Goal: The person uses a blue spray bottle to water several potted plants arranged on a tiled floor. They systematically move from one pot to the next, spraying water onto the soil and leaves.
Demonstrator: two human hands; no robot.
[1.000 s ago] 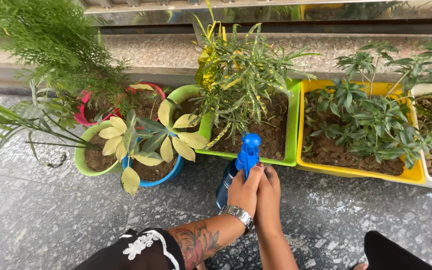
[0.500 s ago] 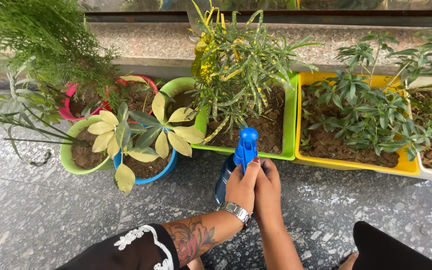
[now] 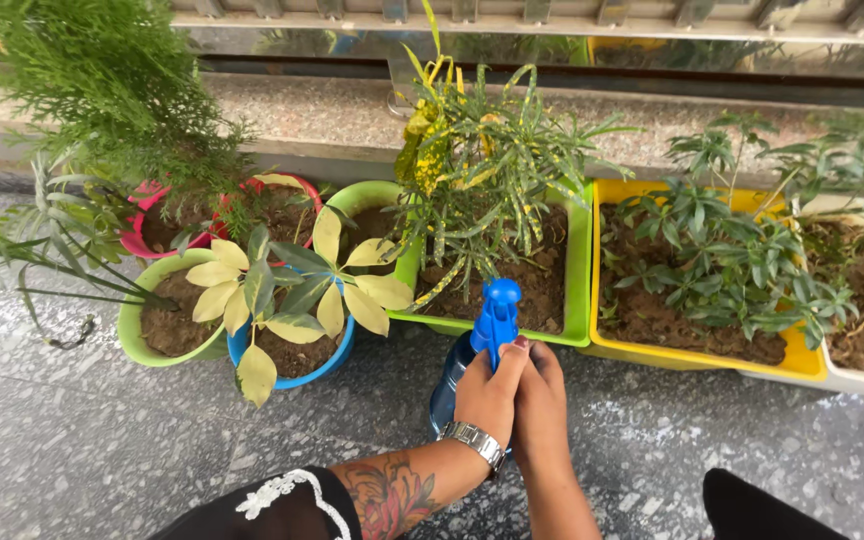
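On the left, a pink pot [image 3: 142, 240], a green pot [image 3: 137, 335] and a blue pot [image 3: 297, 372] with big yellow leaves stand close together on the floor [image 3: 82, 450]. In the middle, the left hand [image 3: 487, 395] and the right hand [image 3: 540, 405] press side by side, their fingers closed around a blue spray bottle [image 3: 482, 335] that stands just in front of a green box [image 3: 584, 270] with a spiky plant. To the right sits a yellow box [image 3: 802, 362] full of dark green leaves.
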